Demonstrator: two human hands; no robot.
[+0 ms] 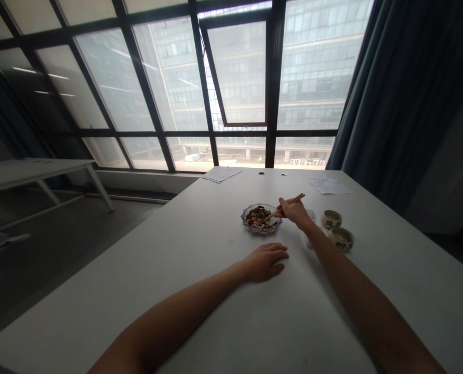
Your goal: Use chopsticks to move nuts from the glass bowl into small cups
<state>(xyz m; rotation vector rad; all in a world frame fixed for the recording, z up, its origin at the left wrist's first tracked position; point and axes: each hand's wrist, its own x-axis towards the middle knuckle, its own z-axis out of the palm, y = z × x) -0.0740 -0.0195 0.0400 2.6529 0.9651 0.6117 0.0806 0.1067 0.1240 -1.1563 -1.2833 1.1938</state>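
Observation:
Near the middle of the white table stands a clear glass bowl with a scalloped rim. It holds a mix of small dark and pale pieces that look like nuts or beans. My right hand grips a pair of wooden chopsticks, their tips down among the pieces in the bowl. My left hand lies flat on the table just in front of the bowl, fingers stretched out and holding nothing. Partly hidden behind my right forearm is a clear container.
Two small cream cups with dark characters, a farther cup and a nearer cup, stand right of my right forearm. Papers lie at the far left edge, more sheets at the far right. Another table is at left.

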